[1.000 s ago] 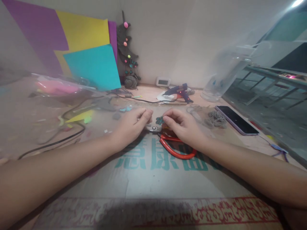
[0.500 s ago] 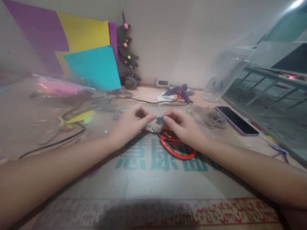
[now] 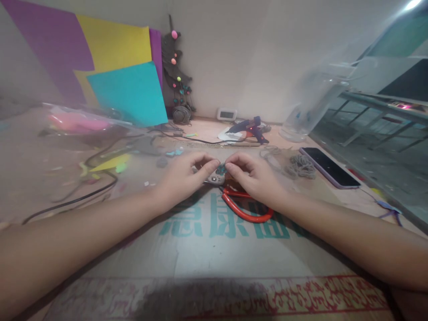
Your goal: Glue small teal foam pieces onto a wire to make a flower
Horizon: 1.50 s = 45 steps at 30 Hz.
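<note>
Between my fingertips, at the middle of the view, is a small teal piece (image 3: pixel 221 169) with petal-like lobes. My left hand (image 3: pixel 197 171) pinches at its left side, thumb and forefinger together. On its right edge my right hand (image 3: pixel 249 174) is closed, thumb against forefinger. Just under the piece lie red-handled scissors (image 3: pixel 247 217) on the printed cardboard (image 3: pixel 200 258). Their metal pivot (image 3: pixel 214 179) shows below my fingertips, and the blades are mostly hidden by my left hand.
A purple glue gun (image 3: pixel 250 128) rests at the back near a small white digital clock (image 3: pixel 227 114). Right of my hands are grey yarn (image 3: pixel 301 166), a phone (image 3: pixel 329 167) and a clear plastic jug (image 3: pixel 302 111). Coloured sheets (image 3: pixel 130 96) lean at the left; a black cord (image 3: pixel 73 202) crosses there.
My left hand has moved slightly toward my right hand, its fingertips now at the teal piece. My right hand still grips the piece in nearly the same place.
</note>
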### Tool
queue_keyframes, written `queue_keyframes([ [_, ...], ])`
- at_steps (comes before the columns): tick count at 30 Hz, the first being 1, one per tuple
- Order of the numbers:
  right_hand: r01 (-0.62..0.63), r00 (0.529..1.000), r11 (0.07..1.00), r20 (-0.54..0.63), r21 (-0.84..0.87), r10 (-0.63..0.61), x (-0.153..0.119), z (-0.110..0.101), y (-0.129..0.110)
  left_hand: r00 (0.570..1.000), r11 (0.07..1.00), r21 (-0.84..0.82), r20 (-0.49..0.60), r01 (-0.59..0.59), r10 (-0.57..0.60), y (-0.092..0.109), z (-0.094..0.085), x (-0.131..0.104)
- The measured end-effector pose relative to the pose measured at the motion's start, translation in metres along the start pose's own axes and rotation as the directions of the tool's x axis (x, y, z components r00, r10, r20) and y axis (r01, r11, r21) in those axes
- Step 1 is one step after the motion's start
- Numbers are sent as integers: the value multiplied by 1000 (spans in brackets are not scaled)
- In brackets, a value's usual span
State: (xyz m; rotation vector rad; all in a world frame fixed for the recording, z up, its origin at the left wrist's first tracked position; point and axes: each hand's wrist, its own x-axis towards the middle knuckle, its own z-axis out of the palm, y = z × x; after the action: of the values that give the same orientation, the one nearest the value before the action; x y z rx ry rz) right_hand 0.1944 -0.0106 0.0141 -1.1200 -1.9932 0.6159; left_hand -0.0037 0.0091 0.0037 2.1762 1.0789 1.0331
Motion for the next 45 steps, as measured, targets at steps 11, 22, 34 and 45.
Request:
queue_keyframes([
  [11,19,1000,999,8,-43,-18,-1,1,-3,999,997,64,-6,-42,42,1,2,-2],
  [22,14,1000,1000,-10,-24,-15,-2,0,-2,996,992,83,4,-90,90,0,2,-3],
  [34,29,999,998,-25,-51,-30,-1,1,-2,983,973,141,37,-185,181,-4,3,-4],
  [45,8,997,999,-78,-42,-12,-1,0,-3,994,990,97,19,-107,105,-1,1,-6],
])
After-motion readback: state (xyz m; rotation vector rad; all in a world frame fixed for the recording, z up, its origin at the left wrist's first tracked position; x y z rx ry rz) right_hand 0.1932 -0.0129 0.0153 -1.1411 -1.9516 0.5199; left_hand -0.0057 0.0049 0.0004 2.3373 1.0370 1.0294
